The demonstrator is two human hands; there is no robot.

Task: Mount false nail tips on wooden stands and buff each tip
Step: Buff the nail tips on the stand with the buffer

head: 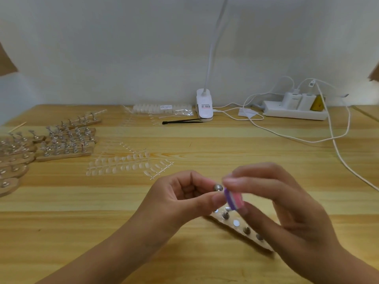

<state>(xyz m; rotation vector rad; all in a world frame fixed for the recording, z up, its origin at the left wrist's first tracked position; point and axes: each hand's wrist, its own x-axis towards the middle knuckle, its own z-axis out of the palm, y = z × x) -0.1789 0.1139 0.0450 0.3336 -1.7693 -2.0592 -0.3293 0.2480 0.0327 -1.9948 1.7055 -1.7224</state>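
Note:
My left hand (pixel 184 195) pinches a small metal nail holder (pixel 218 187) between thumb and fingers, above the table. My right hand (pixel 272 203) grips a pink, white and purple buffer block (pixel 233 198) pressed against the holder's end; any nail tip on it is hidden. Beneath both hands lies a wooden stand (pixel 242 228) with metal studs and holders along it. Clear false nail tips on strips (pixel 123 165) lie on the table left of centre.
Several wooden stands with mounted holders (pixel 65 140) crowd the left side. A bag of nail tips (pixel 162 109), black tweezers (pixel 182 121), a clip lamp (pixel 204 107), and a power strip (pixel 295 111) with white cables (pixel 336 148) line the back and right.

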